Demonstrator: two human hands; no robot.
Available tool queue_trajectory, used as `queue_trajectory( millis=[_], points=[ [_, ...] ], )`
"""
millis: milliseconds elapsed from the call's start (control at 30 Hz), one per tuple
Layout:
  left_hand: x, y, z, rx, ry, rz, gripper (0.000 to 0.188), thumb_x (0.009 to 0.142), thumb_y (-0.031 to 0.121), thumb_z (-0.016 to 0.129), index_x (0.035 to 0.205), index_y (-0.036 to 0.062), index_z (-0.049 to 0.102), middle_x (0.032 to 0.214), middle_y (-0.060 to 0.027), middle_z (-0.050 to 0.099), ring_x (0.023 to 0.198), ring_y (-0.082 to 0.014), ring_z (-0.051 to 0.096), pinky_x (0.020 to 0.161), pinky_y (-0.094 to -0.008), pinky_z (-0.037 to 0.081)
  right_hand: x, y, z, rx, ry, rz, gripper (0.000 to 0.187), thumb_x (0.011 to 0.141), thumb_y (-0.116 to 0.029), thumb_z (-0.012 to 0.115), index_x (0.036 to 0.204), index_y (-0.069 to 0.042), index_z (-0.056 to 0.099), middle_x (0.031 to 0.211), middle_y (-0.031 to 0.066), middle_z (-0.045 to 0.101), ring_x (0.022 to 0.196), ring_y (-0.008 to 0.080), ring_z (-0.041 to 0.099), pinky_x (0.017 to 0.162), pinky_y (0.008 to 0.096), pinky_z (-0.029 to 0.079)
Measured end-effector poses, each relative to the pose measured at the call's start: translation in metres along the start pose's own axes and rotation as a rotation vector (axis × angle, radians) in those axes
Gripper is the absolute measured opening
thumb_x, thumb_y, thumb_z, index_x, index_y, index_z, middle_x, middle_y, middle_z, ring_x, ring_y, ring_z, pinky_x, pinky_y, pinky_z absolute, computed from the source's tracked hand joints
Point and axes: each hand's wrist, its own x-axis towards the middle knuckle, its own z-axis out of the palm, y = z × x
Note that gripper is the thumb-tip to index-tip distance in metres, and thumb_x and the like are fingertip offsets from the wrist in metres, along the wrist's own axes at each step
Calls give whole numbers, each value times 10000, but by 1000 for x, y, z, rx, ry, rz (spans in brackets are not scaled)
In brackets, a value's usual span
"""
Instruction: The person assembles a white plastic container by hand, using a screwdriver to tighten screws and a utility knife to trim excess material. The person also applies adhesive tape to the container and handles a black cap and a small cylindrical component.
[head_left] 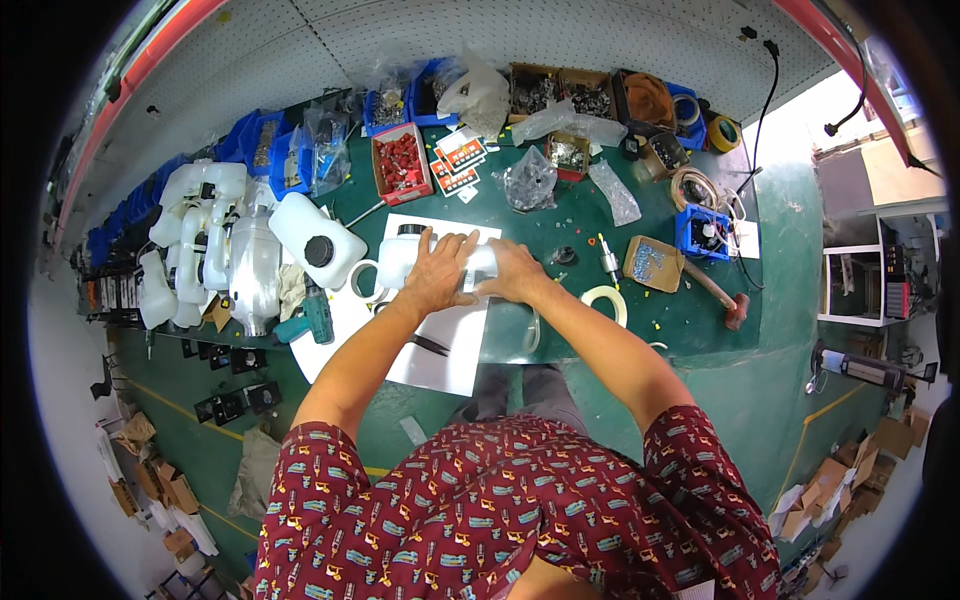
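A white plastic tank point(396, 262) with a black cap lies over white paper sheets point(455, 345) on the green bench. My left hand point(440, 272) is closed over its middle, fingers across the top. My right hand point(512, 270) grips its right end, the thumb near the left hand's fingers. The hands cover much of the tank. Below them on the paper lie black-handled tweezers or scissors point(430, 345); I cannot tell which. Left of the tank are a roll of white tape point(366, 280) and a larger white tank point(318, 240) with a black cap.
A green cordless drill point(312, 318) and several white tanks point(195, 240) crowd the left. At the back stand a box of red parts point(402, 165), blue bins and plastic bags. To the right lie a tape roll point(604, 303), a carton of small parts point(652, 264) and a hammer point(725, 300).
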Motion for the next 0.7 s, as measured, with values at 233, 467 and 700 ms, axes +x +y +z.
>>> queue_trajectory(
  millis=[233,467,700],
  points=[
    [-3,5,6,-41,33,-35,1281,651,547,943,1634,30,305,1301,-147,576,1303,-302,532,1192,-563,314,29,2,28,-138,-139,-76,1080,664,-297,959,1534,32,410,1497,204,510,1377,451,478,1165,466,449],
    [-3,2,17,-7,94,-20,1291,654,553,938,1636,21,291,1311,-140,568,1285,-299,536,1189,-557,326,28,8,42,-94,-69,-146,1126,646,-329,980,1537,25,390,1471,197,512,1408,441,434,1178,466,436],
    [5,5,9,-15,73,-6,1257,687,588,906,1653,68,292,1337,-136,574,1309,-312,537,1180,-565,343,4,10,29,-82,288,-181,804,688,-269,942,1361,-8,588,1315,216,642,1259,415,592,1096,484,471]
  ],
)
